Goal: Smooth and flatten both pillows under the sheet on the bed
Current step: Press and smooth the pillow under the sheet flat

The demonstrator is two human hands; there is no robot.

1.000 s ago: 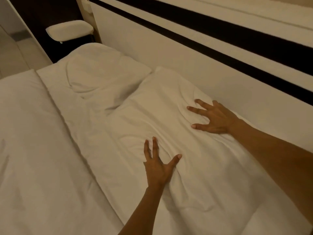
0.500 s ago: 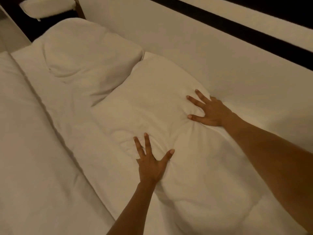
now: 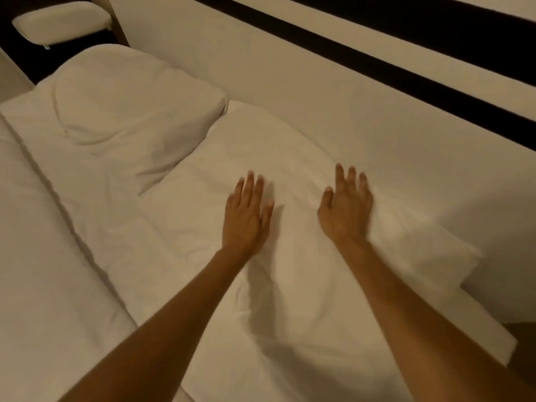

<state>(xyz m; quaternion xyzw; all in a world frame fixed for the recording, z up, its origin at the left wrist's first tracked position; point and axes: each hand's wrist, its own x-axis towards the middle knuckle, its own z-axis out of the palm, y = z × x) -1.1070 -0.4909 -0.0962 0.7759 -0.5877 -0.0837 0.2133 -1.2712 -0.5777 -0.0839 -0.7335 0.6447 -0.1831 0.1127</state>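
A white sheet (image 3: 179,227) covers two pillows at the head of the bed. The near pillow (image 3: 272,158) forms a long low mound in the middle of the view. My left hand (image 3: 246,216) lies flat on it, palm down, fingers together and pointing away from me. My right hand (image 3: 346,207) rests on the same mound a little to the right, also palm down with fingers extended. Neither hand holds any cloth. The far pillow (image 3: 130,105) bulges higher at the upper left, with creases along its near side.
A pale headboard panel (image 3: 290,76) with a dark stripe (image 3: 377,56) runs along the right of the pillows. A folded duvet edge (image 3: 43,256) lies at the left. A small padded shelf (image 3: 61,23) sits beyond the far pillow. The sheet's corner (image 3: 493,343) hangs at the bed's right edge.
Both hands have moved closer together on the near pillow, and their spread fingers have drawn together. The dents they pressed are gone and the mound looks flatter.
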